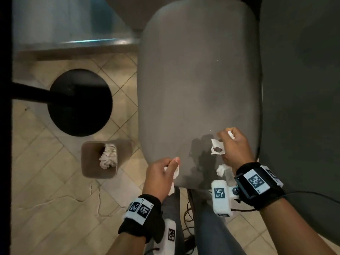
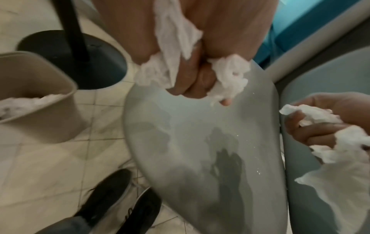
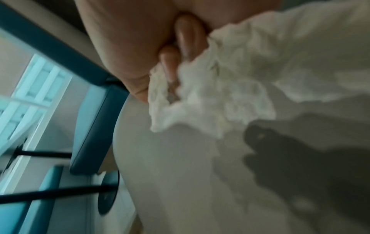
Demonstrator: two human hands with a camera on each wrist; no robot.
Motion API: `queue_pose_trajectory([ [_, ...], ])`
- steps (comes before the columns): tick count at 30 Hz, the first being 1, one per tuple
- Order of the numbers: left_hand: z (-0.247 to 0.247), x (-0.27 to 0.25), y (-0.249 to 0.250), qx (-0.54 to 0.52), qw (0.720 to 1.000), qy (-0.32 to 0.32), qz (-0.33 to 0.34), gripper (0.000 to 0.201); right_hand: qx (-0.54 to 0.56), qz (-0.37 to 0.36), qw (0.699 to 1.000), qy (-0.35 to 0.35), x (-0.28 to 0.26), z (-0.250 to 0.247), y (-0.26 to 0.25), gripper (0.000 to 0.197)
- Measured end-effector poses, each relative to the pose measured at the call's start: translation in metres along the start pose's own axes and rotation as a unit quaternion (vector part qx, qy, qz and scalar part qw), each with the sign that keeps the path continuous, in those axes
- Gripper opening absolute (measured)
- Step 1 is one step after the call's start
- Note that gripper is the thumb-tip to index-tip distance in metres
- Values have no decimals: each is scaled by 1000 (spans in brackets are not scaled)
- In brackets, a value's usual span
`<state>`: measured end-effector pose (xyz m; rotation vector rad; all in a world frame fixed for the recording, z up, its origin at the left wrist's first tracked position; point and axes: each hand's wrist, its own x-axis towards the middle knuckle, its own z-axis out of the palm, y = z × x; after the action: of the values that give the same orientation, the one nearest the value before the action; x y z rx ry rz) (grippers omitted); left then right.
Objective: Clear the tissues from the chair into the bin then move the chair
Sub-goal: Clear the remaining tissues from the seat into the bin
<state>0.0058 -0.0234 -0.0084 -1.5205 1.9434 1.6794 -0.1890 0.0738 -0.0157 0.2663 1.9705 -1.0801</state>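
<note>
A grey cushioned chair seat [image 1: 198, 85] fills the middle of the head view. My left hand [image 1: 161, 173] hovers over its near edge, fingers curled round crumpled white tissues [image 2: 228, 79]. My right hand [image 1: 233, 148] is above the seat's near right corner and grips more torn tissues [image 1: 217, 149], which also hang below the fist [image 3: 230, 95]. A small beige bin [image 1: 92, 161] stands on the floor left of the chair, with white tissues [image 1: 108, 155] inside it. Tiny white crumbs [image 2: 258, 171] dot the seat.
A black round table base [image 1: 81, 102] with its pole stands on the tiled floor behind the bin. A dark seat [image 1: 301, 89] adjoins the chair on the right. My legs and black shoes [image 2: 112, 194] are at the chair's near edge, with cables by them.
</note>
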Motion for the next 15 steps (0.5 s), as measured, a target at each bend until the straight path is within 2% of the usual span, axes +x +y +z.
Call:
queue_pose_trajectory([
  [3, -4, -27, -22, -52, 998, 33, -33, 49, -51, 1, 998, -34, -17, 23, 2, 41],
  [5, -9, -42, -41, -56, 996, 52, -42, 54, -126, -9, 991, -52, -30, 43, 8, 52],
  [10, -31, -75, -95, -79, 986, 116, -92, 64, -227, -50, 965, -126, -67, 102, 29, 55],
  [13, -46, -95, -133, -88, 980, 143, -106, 56, -258, -40, 957, -129, -87, 140, 47, 56],
  [15, -58, -111, -163, -97, 978, 135, -122, 50, -275, -28, 952, -130, -102, 167, 61, 54],
])
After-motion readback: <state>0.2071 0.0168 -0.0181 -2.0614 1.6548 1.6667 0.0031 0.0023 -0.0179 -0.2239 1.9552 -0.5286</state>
